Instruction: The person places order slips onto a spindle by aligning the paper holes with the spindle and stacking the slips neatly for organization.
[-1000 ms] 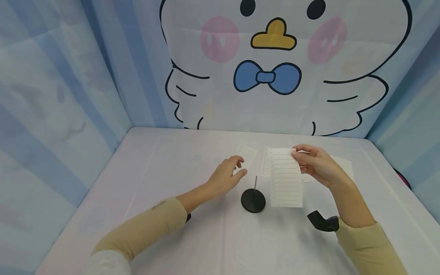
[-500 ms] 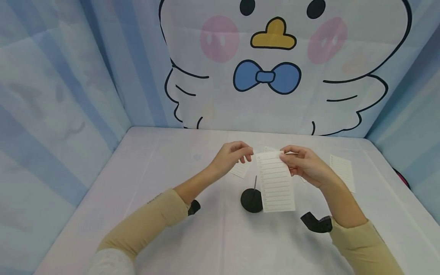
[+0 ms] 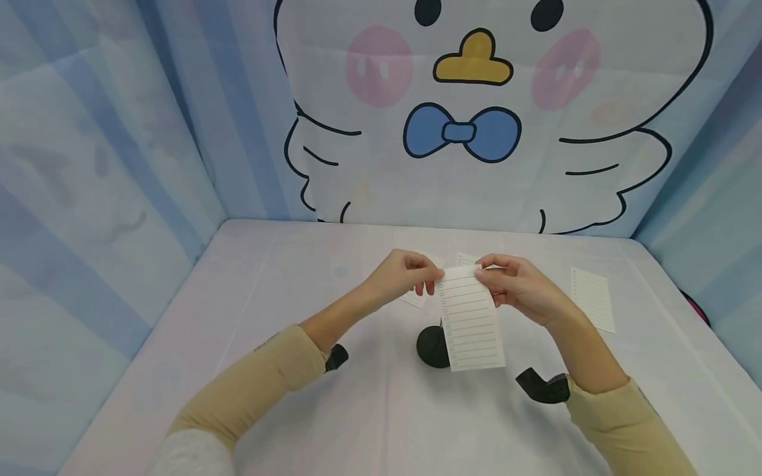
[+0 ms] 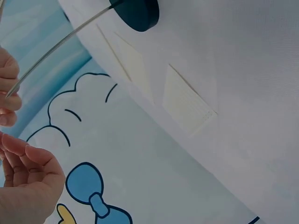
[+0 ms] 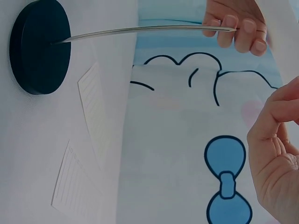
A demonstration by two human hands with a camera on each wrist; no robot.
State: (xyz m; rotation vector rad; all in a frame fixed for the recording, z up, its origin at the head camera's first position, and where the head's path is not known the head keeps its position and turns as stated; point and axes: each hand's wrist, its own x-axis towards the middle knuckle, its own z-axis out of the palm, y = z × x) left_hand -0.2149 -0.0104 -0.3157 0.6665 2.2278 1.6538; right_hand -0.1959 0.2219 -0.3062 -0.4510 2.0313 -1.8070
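A lined paper slip with small checkboxes down its left side hangs upright above the table. My right hand pinches its top right corner between thumb and fingers. At the top left corner, my left hand grips the edge with thumb and forefinger. Behind the slip stands a spike paper holder, its round black base partly covered in the head view. Both wrist views show the thin metal spike rising from the base, its pointed tip overlapping fingers there.
Another lined slip lies flat at the right of the table. More slips lie behind the hands, partly hidden; the left wrist view shows one slip near the table's far edge. A cartoon-printed curtain closes off the back.
The right hand has carried the slip leftward, until it overlaps the black base in the head view. The left hand has moved up and right and taken hold of the slip's top left corner.
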